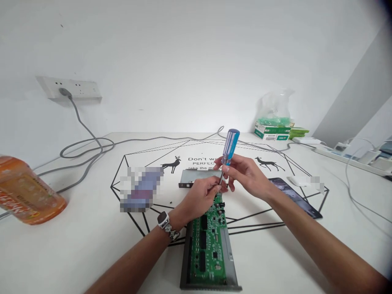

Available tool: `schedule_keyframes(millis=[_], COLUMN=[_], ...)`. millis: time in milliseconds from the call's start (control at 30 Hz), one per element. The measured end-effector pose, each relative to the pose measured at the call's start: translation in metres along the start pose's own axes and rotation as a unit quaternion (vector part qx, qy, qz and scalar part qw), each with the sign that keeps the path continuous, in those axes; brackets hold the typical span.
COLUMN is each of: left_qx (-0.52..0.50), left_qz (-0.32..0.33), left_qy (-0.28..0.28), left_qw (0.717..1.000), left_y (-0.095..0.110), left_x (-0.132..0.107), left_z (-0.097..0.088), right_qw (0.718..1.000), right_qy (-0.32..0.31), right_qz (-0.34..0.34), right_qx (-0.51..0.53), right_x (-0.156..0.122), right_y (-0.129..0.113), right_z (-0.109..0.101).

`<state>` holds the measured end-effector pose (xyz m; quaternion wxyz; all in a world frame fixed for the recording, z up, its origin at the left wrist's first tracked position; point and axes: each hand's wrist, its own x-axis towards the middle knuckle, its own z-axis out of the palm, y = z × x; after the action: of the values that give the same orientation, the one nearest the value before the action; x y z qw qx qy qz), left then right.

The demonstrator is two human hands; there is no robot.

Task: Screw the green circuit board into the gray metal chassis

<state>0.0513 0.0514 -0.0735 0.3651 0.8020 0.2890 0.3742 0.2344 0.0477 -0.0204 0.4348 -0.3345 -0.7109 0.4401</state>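
A green circuit board lies in a grey metal tray on the white table, near its front edge. My right hand is closed round the blue-handled screwdriver, which stands nearly upright over the board's far end. My left hand, with a watch on the wrist, is pinched at the lower end of the screwdriver's shaft, right by the tip. What the tip touches is hidden by my fingers. A grey metal cover plate lies just beyond the hands.
An orange bottle lies at the left edge. Grey cables run from a wall socket. A dark phone lies to the right. Green boxes and a power strip stand at the back right. A tiny dark screw rests on the table.
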Motion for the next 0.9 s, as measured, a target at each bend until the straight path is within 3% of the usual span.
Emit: schedule_keyframes(millis=[100, 167, 233, 333, 433, 500, 600, 700, 767, 900], left_qx=[0.002, -0.015, -0.027, -0.005, 0.025, 0.034, 0.038, 0.029, 0.02, 0.01], left_qz=[-0.004, -0.001, -0.003, -0.012, -0.016, -0.017, -0.017, -0.018, -0.016, -0.01], left_qy=[-0.005, -0.009, -0.009, 0.004, 0.021, 0.032, 0.04, 0.04, 0.029, 0.015], left_qw=[1.0, 1.0, 1.0, 1.0, 0.999, 0.999, 0.998, 0.999, 0.999, 1.0], left_y=[-0.002, -0.003, -0.004, -0.003, 0.001, 0.003, 0.004, 0.0, -0.003, -0.004], left_x=[0.0, 0.0, 0.0, -0.001, -0.002, -0.003, -0.003, -0.003, -0.003, -0.004], left_z=[-0.001, -0.001, 0.0, 0.002, 0.004, 0.005, 0.006, 0.005, 0.004, 0.002], right_qw=[1.0, 0.996, 0.979, 0.928, 0.891, 0.88, 0.901, 0.952, 0.961, 0.953], right_qy=[-0.01, 0.025, 0.095, 0.219, 0.314, 0.342, 0.283, 0.097, 0.024, 0.011], right_qz=[0.001, -0.017, -0.062, -0.125, -0.126, -0.12, -0.112, -0.09, -0.075, -0.085], right_qx=[-0.019, -0.078, -0.167, -0.274, -0.303, -0.308, -0.309, -0.276, -0.264, -0.291], right_x=[0.001, 0.002, 0.004, 0.007, 0.009, 0.008, 0.006, 0.004, 0.004, 0.007], right_y=[-0.002, -0.001, 0.002, 0.007, 0.009, 0.007, 0.0, -0.008, -0.011, -0.012], right_z=[-0.001, 0.0, 0.004, 0.017, 0.032, 0.036, 0.028, 0.01, 0.0, -0.006])
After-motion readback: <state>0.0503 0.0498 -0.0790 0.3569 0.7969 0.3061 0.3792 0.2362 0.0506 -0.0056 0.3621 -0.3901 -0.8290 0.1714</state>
